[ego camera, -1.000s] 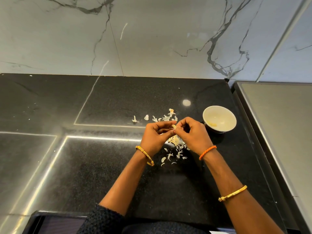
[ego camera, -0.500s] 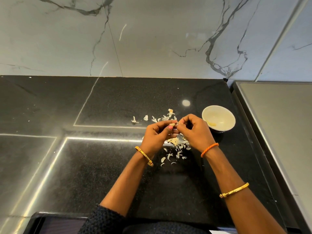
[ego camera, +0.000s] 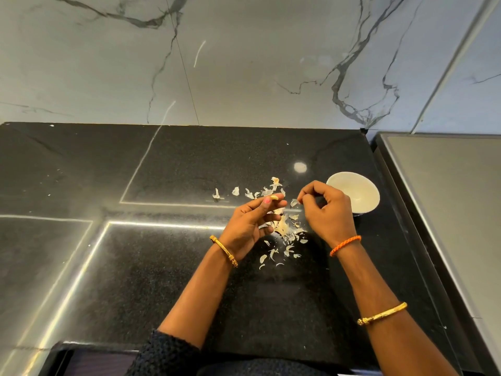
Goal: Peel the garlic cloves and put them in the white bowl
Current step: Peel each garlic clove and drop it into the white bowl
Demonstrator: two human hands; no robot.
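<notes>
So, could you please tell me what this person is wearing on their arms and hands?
The left hand has a pink-painted thumbnail, a gold bangle at its wrist and a dark knitted sleeve. The right hand has an orange braided cord at its wrist and another gold bangle up the forearm.

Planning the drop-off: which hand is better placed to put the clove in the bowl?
Left hand: it pinches the garlic clove. The right hand is nearer the white bowl but pinches only a peel flake.
</notes>
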